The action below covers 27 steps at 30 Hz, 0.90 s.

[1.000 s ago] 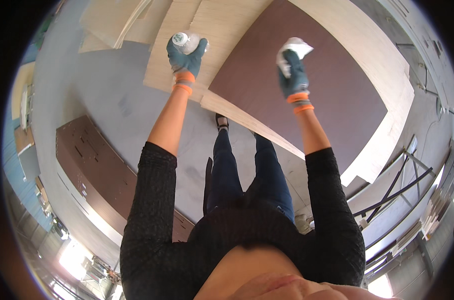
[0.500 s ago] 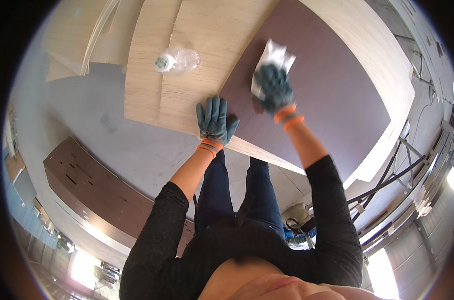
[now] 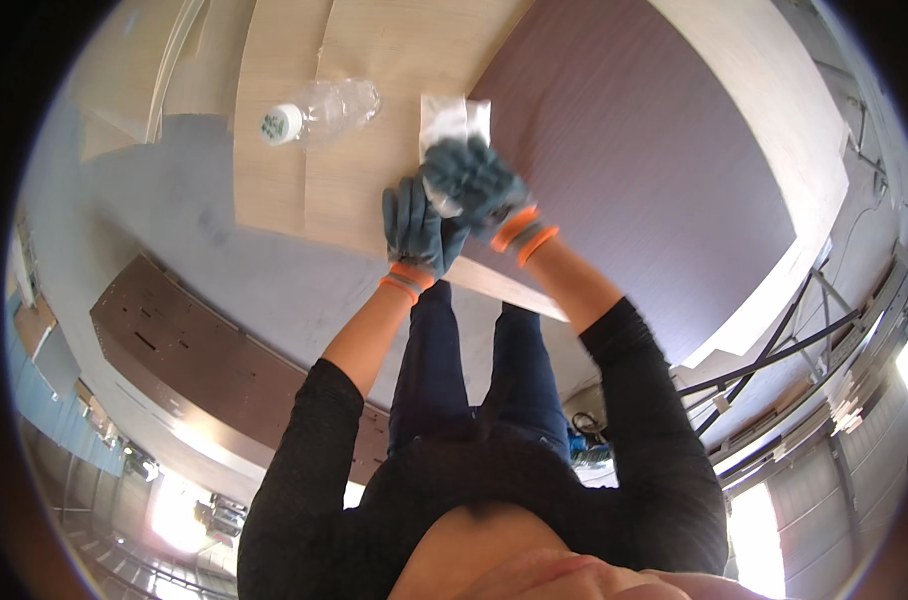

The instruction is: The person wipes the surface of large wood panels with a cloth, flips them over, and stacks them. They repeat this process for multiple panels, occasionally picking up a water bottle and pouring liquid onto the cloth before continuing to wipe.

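My left hand (image 3: 412, 228), in a grey-green glove with an orange cuff, lies flat on the pale wooden sheet (image 3: 399, 45) near its front edge, fingers stretched forward. Close against it, my right hand (image 3: 474, 182), gloved alike and slightly blurred, presses a crumpled white cloth (image 3: 454, 115) onto the surface. Most of the cloth's near part is hidden under the glove. The hand is at the left border of a dark brown panel (image 3: 644, 170), which rests on the pale wood. A clear plastic bottle (image 3: 339, 108) with a white cap lies on its side to the left.
More pale sheets (image 3: 124, 75) stand at the far left. A brown panel with slots and holes (image 3: 179, 315) sits lower left. Dark metal bars (image 3: 774, 350) and stacked long material lie to the right, beyond the pale board's edge.
My right hand has slid the cloth left and nearer, from the brown panel to its left border beside my left hand. The left hand stays flat in about the same place.
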Tool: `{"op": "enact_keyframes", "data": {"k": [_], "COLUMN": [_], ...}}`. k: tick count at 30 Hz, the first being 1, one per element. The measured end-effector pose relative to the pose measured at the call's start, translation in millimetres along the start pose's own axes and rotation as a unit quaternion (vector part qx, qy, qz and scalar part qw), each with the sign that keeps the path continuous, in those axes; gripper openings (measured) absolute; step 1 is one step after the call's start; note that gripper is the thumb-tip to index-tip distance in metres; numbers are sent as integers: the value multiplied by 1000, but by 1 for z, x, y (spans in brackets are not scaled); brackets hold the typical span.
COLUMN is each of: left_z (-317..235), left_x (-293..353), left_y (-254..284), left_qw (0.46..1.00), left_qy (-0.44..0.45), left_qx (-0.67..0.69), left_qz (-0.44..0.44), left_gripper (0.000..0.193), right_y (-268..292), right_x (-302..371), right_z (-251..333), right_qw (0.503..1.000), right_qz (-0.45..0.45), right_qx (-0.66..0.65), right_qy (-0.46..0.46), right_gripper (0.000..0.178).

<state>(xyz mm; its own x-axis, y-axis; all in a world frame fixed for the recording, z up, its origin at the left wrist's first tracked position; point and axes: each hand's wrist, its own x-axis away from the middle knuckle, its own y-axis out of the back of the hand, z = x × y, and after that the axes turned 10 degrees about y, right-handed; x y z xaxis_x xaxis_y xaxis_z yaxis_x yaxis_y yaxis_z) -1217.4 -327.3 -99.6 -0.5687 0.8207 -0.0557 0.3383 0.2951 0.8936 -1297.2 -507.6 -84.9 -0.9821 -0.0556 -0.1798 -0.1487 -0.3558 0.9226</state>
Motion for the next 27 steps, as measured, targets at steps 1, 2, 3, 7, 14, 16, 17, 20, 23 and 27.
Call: {"op": "enact_keyframes", "data": {"k": [1, 2, 3, 7, 14, 16, 17, 20, 23, 27], "left_z": [1, 3, 2, 9, -44, -34, -54, -98, -101, -75], "left_x": [2, 4, 1, -51, -204, -229, -241, -256, -246, -243], "left_y": [2, 5, 8, 28, -34, -72, -71, -48, -38, -40], "left_qw": [1000, 1000, 1000, 998, 953, 956, 951, 932, 909, 923], "left_qy": [-8, -5, -10, -49, -288, -254, -230, -153, -196, -190], "left_qx": [18, 19, 21, 49, -87, -118, -115, -161, -239, -205], "left_qz": [-5, 1, -6, -1, 18, 83, 169, 288, 280, 263], "left_gripper": [81, 79, 75, 41, 61, 67, 79, 94, 99, 104], "right_y": [-16, -6, 5, 7, -5, -5, 0, -55, -55, -10], "right_x": [1, 1, 9, 56, 53, 31, 16, 23, 36, 126], "right_z": [-16, -44, -69, -100, -70, -51, -27, 89, 127, 94], "right_qw": [989, 984, 982, 957, 950, 954, 935, 985, 990, 983], "right_qz": [83, 92, 10, -177, -168, -66, 56, 62, -24, 27], "right_qx": [-26, 50, 78, 143, 125, 186, 250, 45, -42, -30], "right_qy": [-117, -142, -170, -180, -233, -224, -244, -153, -134, -177], "right_gripper": [64, 57, 54, 58, 56, 50, 48, 61, 56, 60]}}
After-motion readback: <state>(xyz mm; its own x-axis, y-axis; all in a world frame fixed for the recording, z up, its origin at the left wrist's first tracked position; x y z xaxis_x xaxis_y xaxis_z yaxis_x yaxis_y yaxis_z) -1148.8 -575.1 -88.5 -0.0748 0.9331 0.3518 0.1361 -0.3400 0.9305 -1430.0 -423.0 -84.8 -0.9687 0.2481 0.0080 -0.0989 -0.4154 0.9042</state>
